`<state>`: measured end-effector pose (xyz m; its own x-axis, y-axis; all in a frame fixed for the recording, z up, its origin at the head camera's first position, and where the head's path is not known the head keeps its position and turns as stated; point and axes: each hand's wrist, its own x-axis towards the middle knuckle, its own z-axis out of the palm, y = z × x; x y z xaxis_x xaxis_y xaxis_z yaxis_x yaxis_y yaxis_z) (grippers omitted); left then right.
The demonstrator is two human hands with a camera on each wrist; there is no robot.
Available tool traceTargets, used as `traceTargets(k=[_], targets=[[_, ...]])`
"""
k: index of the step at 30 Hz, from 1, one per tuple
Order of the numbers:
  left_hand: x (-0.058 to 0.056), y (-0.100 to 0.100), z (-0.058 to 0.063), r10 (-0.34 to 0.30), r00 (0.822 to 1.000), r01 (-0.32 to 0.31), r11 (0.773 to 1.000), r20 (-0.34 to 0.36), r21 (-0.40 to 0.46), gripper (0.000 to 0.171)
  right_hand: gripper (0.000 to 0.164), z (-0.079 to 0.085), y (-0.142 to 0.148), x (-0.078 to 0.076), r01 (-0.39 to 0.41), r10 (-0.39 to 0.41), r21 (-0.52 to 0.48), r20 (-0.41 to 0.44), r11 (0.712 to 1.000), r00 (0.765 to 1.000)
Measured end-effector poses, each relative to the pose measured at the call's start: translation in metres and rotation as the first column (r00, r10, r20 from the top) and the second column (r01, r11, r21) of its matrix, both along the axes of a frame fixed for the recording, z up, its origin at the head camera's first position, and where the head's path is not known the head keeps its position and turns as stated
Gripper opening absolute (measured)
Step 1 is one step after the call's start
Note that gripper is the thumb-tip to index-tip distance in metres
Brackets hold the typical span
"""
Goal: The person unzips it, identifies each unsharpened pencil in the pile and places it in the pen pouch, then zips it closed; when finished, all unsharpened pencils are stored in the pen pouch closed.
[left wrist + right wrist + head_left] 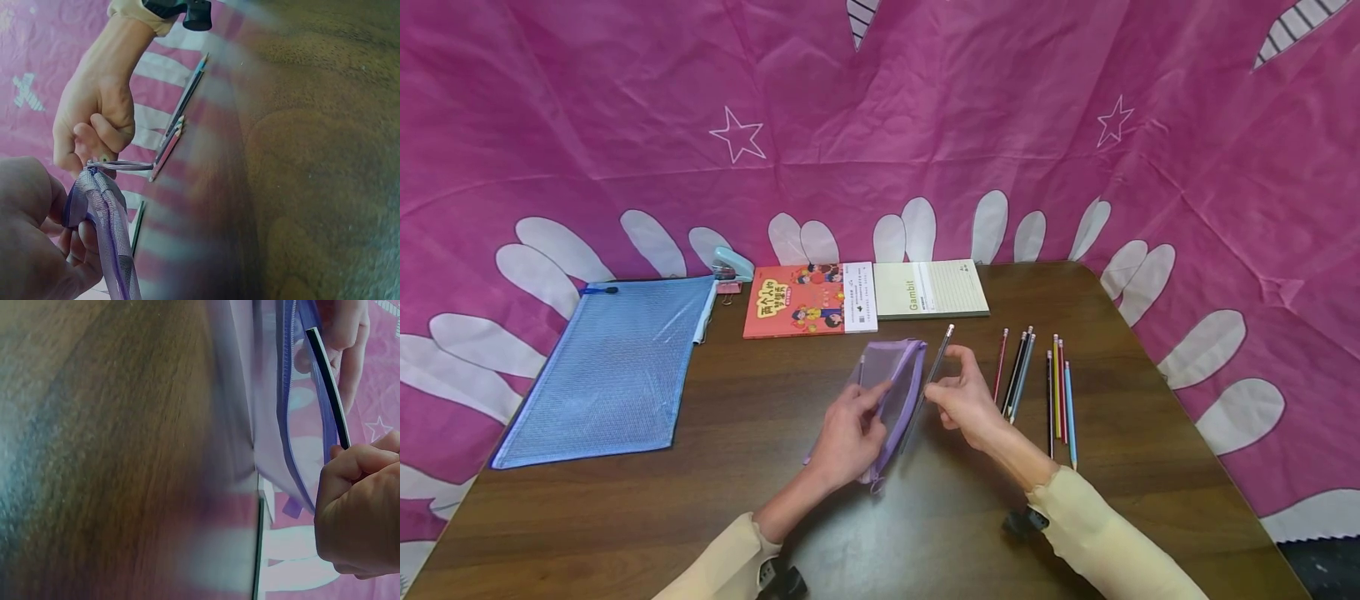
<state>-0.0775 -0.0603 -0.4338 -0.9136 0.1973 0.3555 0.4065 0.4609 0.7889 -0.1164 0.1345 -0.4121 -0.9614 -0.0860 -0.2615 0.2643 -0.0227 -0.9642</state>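
My left hand [850, 435] grips a purple mesh zipper pouch [914, 375] by its side, the index finger stretched along the mesh. The pouch stands tilted up with its zipper parted, as the right wrist view shows along the zipper teeth [288, 369]. To its right, my right hand [968, 402] pinches a dark pencil [937, 360], its eraser end pointing up and away. The pencil's lower end lies alongside the pouch's open edge. Through the mesh a slim pencil-like shape [862, 363] shows inside the pouch.
Several pencils [1021, 375] lie right of my right hand, with another group [1060, 392] farther right. Behind the pouch are a red book [805, 312] and a pale notebook [932, 292]. A blue mesh file bag [617, 375] lies left, near a light-blue stapler [735, 263] and pink binder clip [728, 287].
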Motion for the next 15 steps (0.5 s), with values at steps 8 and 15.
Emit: traceTargets(k=[8, 15], targets=[[-0.0009, -0.0005, -0.0002, 0.001, 1.000, -0.001, 1.000, 0.012, -0.004, 0.053, 0.068, -0.0009, -0.0056, 0.0003, 0.014, -0.014, 0.017, 0.008, 1.000, 1.000], [-0.0019, 0.0000, -0.0012, 0.009, 1.000, -0.009, 1.000, 0.005, -0.012, 0.054, 0.067, -0.0038, -0.0102, 0.0008, 0.013, -0.013, 0.023, 0.025, 1.000, 1.000]])
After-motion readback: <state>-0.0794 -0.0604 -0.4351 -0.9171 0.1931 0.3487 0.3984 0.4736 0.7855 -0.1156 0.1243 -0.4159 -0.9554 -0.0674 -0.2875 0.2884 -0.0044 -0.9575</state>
